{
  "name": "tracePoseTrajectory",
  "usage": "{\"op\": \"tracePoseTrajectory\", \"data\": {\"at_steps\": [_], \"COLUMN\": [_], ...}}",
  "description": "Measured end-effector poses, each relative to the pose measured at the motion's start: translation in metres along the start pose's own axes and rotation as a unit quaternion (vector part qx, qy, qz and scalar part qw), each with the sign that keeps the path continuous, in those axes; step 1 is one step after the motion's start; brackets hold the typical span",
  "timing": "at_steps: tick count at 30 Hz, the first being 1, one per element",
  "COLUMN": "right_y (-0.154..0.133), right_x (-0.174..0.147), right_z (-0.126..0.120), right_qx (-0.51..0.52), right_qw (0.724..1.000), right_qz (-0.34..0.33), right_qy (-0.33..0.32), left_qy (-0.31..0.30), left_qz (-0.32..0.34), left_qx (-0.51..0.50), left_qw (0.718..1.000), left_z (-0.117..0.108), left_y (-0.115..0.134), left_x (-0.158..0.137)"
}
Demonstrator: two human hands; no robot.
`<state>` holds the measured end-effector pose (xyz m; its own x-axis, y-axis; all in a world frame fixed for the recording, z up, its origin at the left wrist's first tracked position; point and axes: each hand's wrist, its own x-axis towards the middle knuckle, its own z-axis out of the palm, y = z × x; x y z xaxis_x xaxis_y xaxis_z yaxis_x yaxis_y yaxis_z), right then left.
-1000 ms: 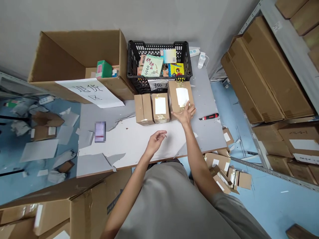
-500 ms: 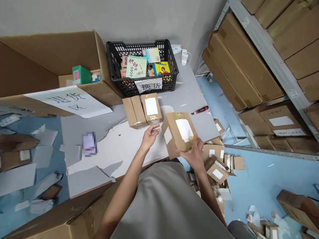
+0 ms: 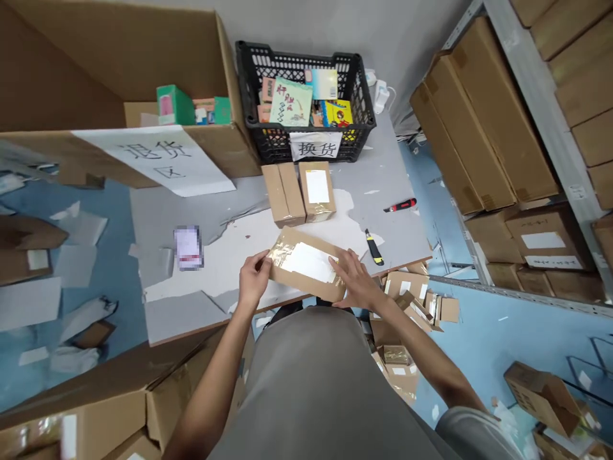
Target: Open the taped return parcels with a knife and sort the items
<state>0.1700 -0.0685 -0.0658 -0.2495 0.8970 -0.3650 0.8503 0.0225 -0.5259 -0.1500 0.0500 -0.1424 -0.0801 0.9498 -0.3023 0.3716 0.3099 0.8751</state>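
Between my hands is a brown cardboard box (image 3: pixel 292 276), tilted above the table's front edge, its taped face with a white label turned up. My left hand (image 3: pixel 253 279) pinches the taped left end. My right hand (image 3: pixel 357 279) grips the right end, with fingers lying over the label's edge and the thumb at the lower corner. Just beyond it, two smaller boxes stand side by side: a plain one (image 3: pixel 283 191) and a labelled one (image 3: pixel 317 207). Right of my right hand lie a yellow-and-black utility knife (image 3: pixel 374 248) and a red-and-black one (image 3: pixel 401 205).
A black plastic crate (image 3: pixel 278 137) of books stands at the back of the table (image 3: pixel 182 310). To its left is a large open carton (image 3: pixel 244 150) with a paper sign. A blurred phone-like object (image 3: pixel 188 248) lies left. Shelving (image 3: pixel 569 176) holds cartons; boxes and paper litter the floor.
The box has turned and tilted, and has moved left and nearer the front edge. My left hand, apart from it before, now grips it. The yellow-and-black knife has come into view.
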Motion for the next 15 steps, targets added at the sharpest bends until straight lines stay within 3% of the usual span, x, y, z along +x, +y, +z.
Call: {"op": "tracePoseTrajectory", "data": {"at_steps": [4, 7, 11, 15], "right_y": [0.006, 0.020, 0.055, 0.085], "right_x": [0.036, 0.039, 0.023, 0.017], "right_z": [0.015, 0.024, 0.044, 0.087], "right_qx": [-0.055, -0.021, 0.089, 0.228], "right_qw": [0.995, 0.996, 0.993, 0.956], "right_qz": [-0.067, -0.079, 0.050, 0.165], "right_qy": [-0.050, -0.033, 0.058, 0.083], "left_qy": [0.008, -0.005, -0.034, -0.048], "left_qz": [-0.055, -0.069, -0.086, -0.116], "left_qx": [-0.026, -0.042, -0.079, -0.101], "left_qw": [0.998, 0.997, 0.993, 0.987], "left_z": [-0.033, -0.045, -0.053, -0.049], "left_y": [-0.037, -0.050, -0.069, -0.096], "left_x": [-0.040, -0.057, -0.061, -0.053]}}
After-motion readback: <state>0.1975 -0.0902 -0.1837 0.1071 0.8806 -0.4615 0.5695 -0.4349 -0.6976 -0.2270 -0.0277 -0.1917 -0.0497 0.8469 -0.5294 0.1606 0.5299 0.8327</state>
